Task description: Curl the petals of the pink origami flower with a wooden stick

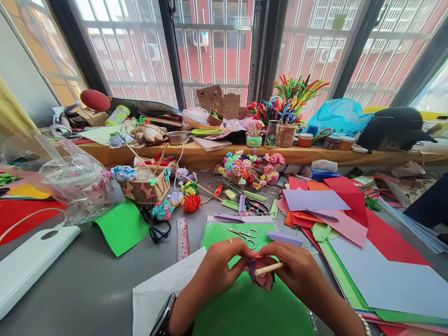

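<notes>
Flower of pink and purple paper (265,281) sits on the near side of the scissors (245,241), gathered end toward them, petals spreading toward the person; the left hand (224,261) pinches its edge, the right hand (297,267) too, gripping a pale stick (270,269) that runs crosswise, blunt end left; beyond the scissors, a bottle (271,134) bears a round logo, too small to read

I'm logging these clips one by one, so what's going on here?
A person's left hand and right hand pinch a pink and purple folded piece over a green sheet. The right hand also holds a pale stick. The scissors lie just beyond, untouched; a red paper flower sits farther left.
</notes>
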`<move>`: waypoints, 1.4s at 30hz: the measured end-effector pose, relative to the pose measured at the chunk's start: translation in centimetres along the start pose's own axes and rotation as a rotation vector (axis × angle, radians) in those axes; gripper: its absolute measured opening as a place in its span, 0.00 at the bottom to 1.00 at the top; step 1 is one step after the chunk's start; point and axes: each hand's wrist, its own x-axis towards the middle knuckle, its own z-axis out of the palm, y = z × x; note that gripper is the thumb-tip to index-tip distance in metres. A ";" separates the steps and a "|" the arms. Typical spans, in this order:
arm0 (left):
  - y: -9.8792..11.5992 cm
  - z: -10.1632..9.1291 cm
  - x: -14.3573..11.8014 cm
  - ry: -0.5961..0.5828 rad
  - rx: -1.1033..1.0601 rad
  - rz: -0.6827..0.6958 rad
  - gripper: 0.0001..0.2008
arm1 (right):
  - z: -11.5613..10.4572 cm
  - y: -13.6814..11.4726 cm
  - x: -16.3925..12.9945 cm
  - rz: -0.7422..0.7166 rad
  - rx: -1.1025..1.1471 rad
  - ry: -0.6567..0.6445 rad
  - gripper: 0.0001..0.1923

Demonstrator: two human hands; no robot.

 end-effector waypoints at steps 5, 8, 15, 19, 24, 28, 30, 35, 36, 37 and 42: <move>0.0 0.1 0.2 0.013 -0.004 -0.024 0.05 | -0.6 0.1 0.2 0.054 0.039 -0.088 0.10; -0.1 0.1 0.3 -0.035 -0.101 -0.092 0.04 | -0.4 0.0 0.2 0.031 0.013 -0.063 0.09; -0.4 0.6 0.7 -0.052 -0.105 -0.135 0.06 | 0.9 0.4 0.3 -0.042 -0.043 0.025 0.09; -0.7 0.6 0.7 0.002 -0.041 -0.089 0.05 | 1.0 0.5 0.4 -0.019 0.022 0.047 0.10; -1.0 0.3 0.5 -0.008 -0.037 -0.046 0.05 | 0.7 0.2 0.3 -0.004 0.004 0.089 0.07; -0.9 0.1 0.4 -0.006 0.004 -0.035 0.05 | 0.8 0.2 0.4 -0.016 -0.006 0.106 0.06; -0.8 0.2 0.3 0.003 0.026 -0.028 0.05 | 0.8 0.3 0.4 -0.052 -0.002 0.122 0.06; -0.8 0.4 0.3 0.041 0.032 0.019 0.05 | 0.7 0.5 0.4 -0.140 -0.018 0.187 0.07; -0.7 0.4 0.4 0.045 0.028 0.028 0.06 | 0.7 0.4 0.4 -0.153 -0.026 0.205 0.07; -0.7 0.3 0.4 0.044 0.023 0.035 0.06 | 0.6 0.4 0.4 -0.166 -0.034 0.222 0.07; -0.6 0.1 0.4 0.003 0.043 0.049 0.07 | 0.5 0.0 0.6 -0.207 -0.050 0.267 0.06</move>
